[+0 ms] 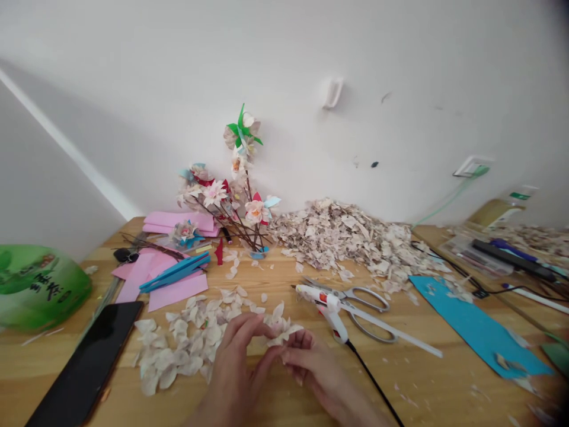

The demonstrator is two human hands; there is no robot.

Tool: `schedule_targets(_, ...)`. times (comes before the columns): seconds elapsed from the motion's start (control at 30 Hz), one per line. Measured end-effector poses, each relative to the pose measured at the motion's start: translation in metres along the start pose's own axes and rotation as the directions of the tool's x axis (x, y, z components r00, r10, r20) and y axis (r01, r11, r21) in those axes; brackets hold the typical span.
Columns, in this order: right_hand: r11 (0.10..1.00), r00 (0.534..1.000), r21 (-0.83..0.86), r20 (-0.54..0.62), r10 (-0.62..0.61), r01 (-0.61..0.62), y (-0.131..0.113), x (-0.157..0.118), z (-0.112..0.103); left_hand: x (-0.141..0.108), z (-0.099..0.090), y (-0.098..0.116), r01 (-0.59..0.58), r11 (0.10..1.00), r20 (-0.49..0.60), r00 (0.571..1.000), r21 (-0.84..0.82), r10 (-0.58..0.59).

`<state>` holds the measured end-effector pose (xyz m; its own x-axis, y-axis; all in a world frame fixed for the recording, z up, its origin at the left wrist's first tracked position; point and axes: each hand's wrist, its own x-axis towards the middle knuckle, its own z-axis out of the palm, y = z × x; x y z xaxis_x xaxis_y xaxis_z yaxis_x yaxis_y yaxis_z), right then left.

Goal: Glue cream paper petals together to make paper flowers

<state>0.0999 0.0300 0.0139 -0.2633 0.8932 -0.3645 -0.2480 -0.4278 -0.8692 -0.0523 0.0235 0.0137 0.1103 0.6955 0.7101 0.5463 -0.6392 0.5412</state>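
Observation:
Between my two hands, just above the wooden table, is a small flower of pale petals (281, 328). My left hand (240, 356) curves round its left side, with thumb and fingers closed on it. The fingertips of my right hand (304, 359) pinch its lower right edge. Left of my hands lies a loose spread of dried whitish petals (166, 356). A white glue gun (326, 305) rests to the right of my hands, a glue stick protruding from its back. Partly under it are scissors (368, 299) with grey handles.
Handmade flowers on twigs (255, 210) stand in a small cup at the back. Beside them rises a big petal heap (342, 237). Blue tweezers (175, 273) lie on pink paper (178, 293). A black phone (93, 362), green bottle (40, 287) and blue sheet (471, 326) flank the work area.

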Motion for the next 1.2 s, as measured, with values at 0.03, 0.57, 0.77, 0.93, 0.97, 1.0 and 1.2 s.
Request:
schedule_targets(0.03,0.999,1.000,0.017,-0.003,0.030,-0.030,0.000,-0.001,-0.001,0.001,0.000,0.000,0.002,1.000,-0.001,1.000,-0.003,-0.002)
schedule_targets(0.57,0.970,0.959,-0.086,-0.154,-0.238,0.227,0.004,0.004,-0.004,0.002,-0.010,0.002,-0.068,0.996,0.000,0.998,0.065,0.068)
schedule_targets(0.77,0.814,0.815,-0.328,-0.175,-0.552,0.480,0.011,0.005,-0.013,0.007,-0.042,-0.010,0.014,0.991,0.127,0.992,-0.130,0.002)
schedule_targets(0.93,0.771,0.806,-0.371,-0.089,-0.585,0.518,0.017,0.008,-0.010,0.010,-0.033,-0.020,0.644,0.633,0.162,0.745,-0.430,-0.647)
schedule_targets(0.97,0.771,0.810,-0.373,-0.081,-0.580,0.515,0.018,0.009,-0.010,0.009,-0.029,-0.021,0.683,0.568,0.216,0.706,-0.460,-0.674)
schedule_targets(1.0,0.773,0.815,-0.375,-0.073,-0.574,0.511,0.019,0.010,-0.010,0.007,-0.025,-0.022,0.704,0.524,0.260,0.684,-0.479,-0.681)
schedule_targets(1.2,0.773,0.848,-0.406,0.008,-0.531,0.488,0.022,0.013,-0.007,-0.001,-0.015,-0.014,0.749,0.267,0.447,0.599,-0.606,-0.664)
